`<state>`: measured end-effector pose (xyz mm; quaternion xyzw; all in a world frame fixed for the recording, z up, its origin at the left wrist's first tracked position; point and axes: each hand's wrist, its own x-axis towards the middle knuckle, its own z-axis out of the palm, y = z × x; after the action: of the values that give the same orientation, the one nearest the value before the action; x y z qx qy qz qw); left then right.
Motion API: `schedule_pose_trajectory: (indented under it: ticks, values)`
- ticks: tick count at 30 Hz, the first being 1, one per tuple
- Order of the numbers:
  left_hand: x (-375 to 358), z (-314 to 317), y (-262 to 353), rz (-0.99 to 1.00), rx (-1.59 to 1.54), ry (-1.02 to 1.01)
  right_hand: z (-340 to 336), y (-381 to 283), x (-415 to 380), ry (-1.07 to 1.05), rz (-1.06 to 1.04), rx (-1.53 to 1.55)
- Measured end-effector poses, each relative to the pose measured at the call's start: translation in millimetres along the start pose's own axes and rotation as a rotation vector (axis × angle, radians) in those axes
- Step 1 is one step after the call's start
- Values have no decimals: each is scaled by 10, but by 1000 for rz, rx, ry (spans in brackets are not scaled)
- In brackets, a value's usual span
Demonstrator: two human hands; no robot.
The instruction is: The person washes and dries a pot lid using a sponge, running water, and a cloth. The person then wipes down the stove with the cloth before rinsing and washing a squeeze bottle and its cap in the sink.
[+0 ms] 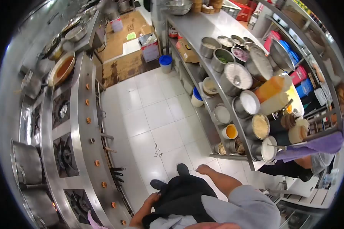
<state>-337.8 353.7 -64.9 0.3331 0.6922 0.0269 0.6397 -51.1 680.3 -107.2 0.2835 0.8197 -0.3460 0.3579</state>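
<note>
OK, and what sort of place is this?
Most likely a commercial kitchen: a long gas range with several burners, large metal pots, and a steel counter lined with ingredient containers.

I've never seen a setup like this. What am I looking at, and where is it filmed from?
There is no machine: one camera on a person's head looks down at their body, so this is the only view. The left hand is by the black apron; what it holds, if anything, is unclear. The right hand hangs over the tiled floor, apparently empty. On the left is a stove with a pan of brown liquid at its far end; on the right, a steel counter carries filled containers. Another person is partly visible at right.
</note>
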Motion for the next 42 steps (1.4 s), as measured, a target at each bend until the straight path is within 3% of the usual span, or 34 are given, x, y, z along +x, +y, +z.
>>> schedule_pose_trajectory:
  ticks: [1,2,5,7,9,15,17,18,19,20,21,22,24,28,29,31,32,33,34,35,36,37,39,42]
  values:
    - [-235,-155,294,23,4,-4,78,129,76,47,40,38]
    - [19,-112,30,82,157,43,-6,118,14,93,126,87]
    - [-77,-415,429,-88,14,182,-383,-16,-407,206,223,264]
    - [65,-401,338,1,-309,352,-378,-50,-510,232,265,336]
    - [73,-433,367,99,-214,470,-246,-73,-619,231,304,341]
    - [-211,-356,297,-10,-132,280,760,336,-392,117,238,149]
    - [-285,-294,152,-4,214,272,960,400,-278,121,176,88]
    - [-444,-273,177,-43,200,298,352,18,-722,-93,112,140]
    - [-488,-206,33,-45,244,297,823,282,-519,120,374,797]
    - [-614,-136,-46,-100,99,536,391,161,-717,78,-221,55]
    - [-767,-180,-87,-105,164,524,342,145,-705,120,-332,-189]
    - [-800,-178,-226,-150,92,590,959,870,48,53,-445,-307]
    - [-1119,-156,-293,-176,-172,769,550,800,-51,-88,-210,-216]
    - [-1230,84,-513,-235,-142,872,76,505,-60,-93,-23,-49]
    - [-1166,222,-649,-261,-74,769,-27,395,-17,-78,-28,-41]
    - [-898,726,-1084,-183,34,828,-135,223,225,-12,-143,-122]
    - [-1280,596,-656,-290,-129,570,-209,161,354,185,-339,-418]
    - [-1068,816,-950,-151,199,497,-562,-285,8,172,-314,-305]
    - [-1069,858,-962,-125,363,292,-672,-417,118,84,-329,-439]
    - [-775,1127,-1145,-98,384,492,-734,-540,163,208,-276,-465]
    - [-934,1017,-1400,-64,367,373,-391,-276,789,301,-112,-117]
    - [-978,867,-1486,-48,347,335,-707,-655,384,338,63,71]
    - [-1033,585,-1640,-10,389,307,-1118,-1163,-379,337,71,243]
    - [-966,93,-1591,112,533,311,-607,-974,-149,419,-30,42]
